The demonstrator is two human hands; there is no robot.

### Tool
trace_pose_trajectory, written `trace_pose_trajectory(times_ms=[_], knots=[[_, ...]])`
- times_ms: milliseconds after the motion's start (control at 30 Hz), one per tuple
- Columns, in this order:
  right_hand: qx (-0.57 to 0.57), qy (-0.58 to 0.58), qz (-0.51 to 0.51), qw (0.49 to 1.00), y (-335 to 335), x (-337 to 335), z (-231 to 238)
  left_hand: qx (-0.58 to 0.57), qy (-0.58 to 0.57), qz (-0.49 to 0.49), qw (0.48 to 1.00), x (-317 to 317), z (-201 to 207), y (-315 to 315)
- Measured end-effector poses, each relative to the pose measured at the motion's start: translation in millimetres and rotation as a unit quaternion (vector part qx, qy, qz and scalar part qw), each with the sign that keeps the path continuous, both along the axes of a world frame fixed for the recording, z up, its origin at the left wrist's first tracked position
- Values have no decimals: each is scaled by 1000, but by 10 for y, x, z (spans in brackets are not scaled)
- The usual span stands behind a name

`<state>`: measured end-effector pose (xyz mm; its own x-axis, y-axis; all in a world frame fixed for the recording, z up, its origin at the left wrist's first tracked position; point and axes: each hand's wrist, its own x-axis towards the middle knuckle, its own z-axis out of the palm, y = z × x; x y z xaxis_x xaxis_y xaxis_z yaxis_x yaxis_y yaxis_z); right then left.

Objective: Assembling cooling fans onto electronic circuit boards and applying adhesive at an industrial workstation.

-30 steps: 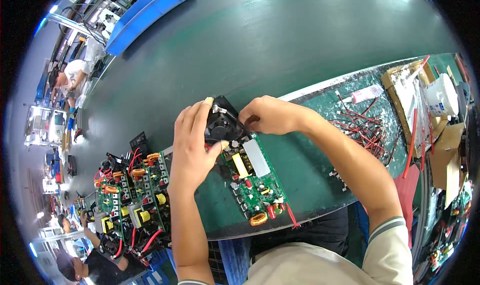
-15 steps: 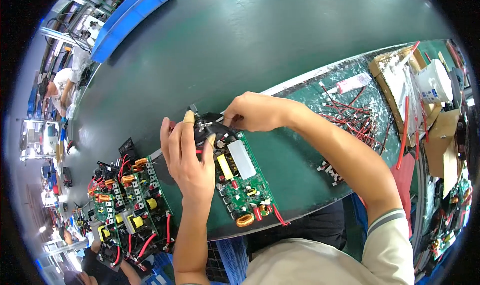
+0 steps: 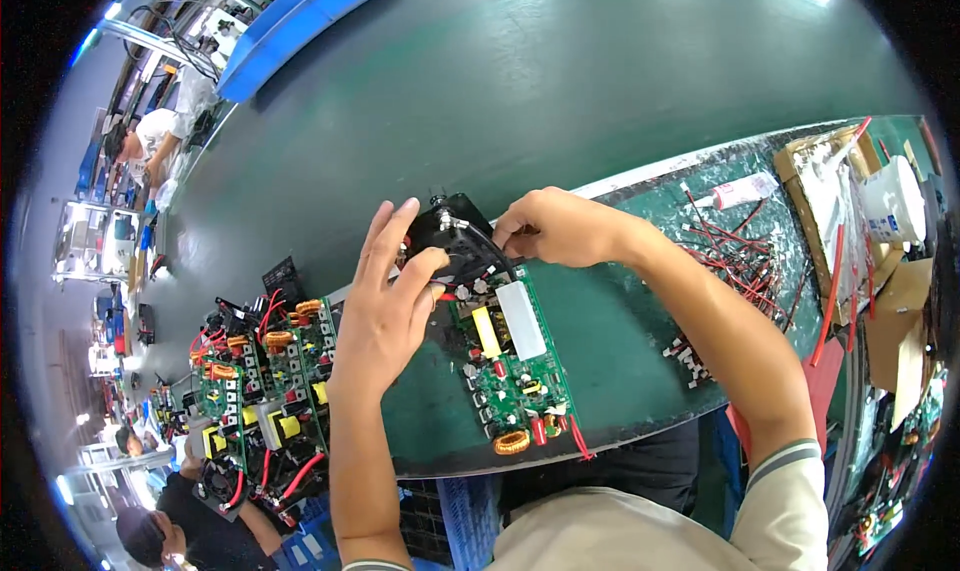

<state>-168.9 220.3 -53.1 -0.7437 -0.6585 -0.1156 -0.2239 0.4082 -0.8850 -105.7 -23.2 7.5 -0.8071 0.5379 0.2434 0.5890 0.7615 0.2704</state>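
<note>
A green circuit board (image 3: 545, 379) lies before me, with a yellow part, a pale grey block and a copper-wound ring. At its far end is a black panel (image 3: 470, 207), with a metal fitting and a black cable (image 3: 484, 239). My right hand (image 3: 560, 228) is closed at the panel's right edge, beside the cable; its fingertips are partly hidden. My left hand (image 3: 385, 301) is over the panel's near left side, beside a short red lead. Its index finger and thumb are bent with a gap between them, and the other fingers are stretched out.
More circuit boards (image 3: 280, 371) with red wires stand at the left. A heap of red wires (image 3: 735, 261), a tube (image 3: 742, 191), a cardboard box (image 3: 800, 161) and a white bucket (image 3: 893, 203) are at the right. A blue bin (image 3: 300, 36) sits far left; other people work beyond.
The whole view has shifted, so the bench things appear farther right. My left index finger has bent and the hand has drawn left off the panel, leaving more of it showing.
</note>
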Motion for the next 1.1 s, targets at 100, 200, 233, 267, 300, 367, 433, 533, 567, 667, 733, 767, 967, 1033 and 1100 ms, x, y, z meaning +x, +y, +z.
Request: trace_pose_trajectory(times_ms=[100,200,233,267,300,367,433,533,567,667,733,767,967,1033,1100], knots=[[-21,-1,-12,1000,4,14,-52,-12,34,21,999,4,23,52],[-29,22,-7,999,-11,4,-85,-41,59,-14,997,9,76,68],[-23,28,-6,999,-21,4,-86,-37,57,-9,998,7,65,50],[-17,35,-5,999,-33,4,-82,-34,55,-5,998,2,50,33],[-17,36,-3,999,-45,14,-71,-34,56,-3,998,-14,12,14],[48,59,-12,997,-75,47,10,-24,74,-13,997,-42,-67,-13],[51,63,-10,997,-86,28,-37,-28,91,-5,995,-25,-82,11],[42,73,-17,996,-63,46,-80,-21,117,10,993,20,-156,71],[30,80,-24,996,-65,59,-87,-11,128,22,991,36,-185,75],[3,162,3,987,-39,45,-124,31,146,30,988,26,-263,107],[7,177,9,984,-37,14,-134,14,139,47,989,33,-212,168],[9,192,14,981,-33,15,-111,-5,134,61,989,49,-161,221],[74,4,43,996,-88,-221,54,-41,100,70,992,-113,64,328],[66,-65,51,994,-101,-245,97,-57,85,65,993,-103,89,347],[116,-78,47,989,-128,-241,205,-119,75,52,989,-99,115,360]])
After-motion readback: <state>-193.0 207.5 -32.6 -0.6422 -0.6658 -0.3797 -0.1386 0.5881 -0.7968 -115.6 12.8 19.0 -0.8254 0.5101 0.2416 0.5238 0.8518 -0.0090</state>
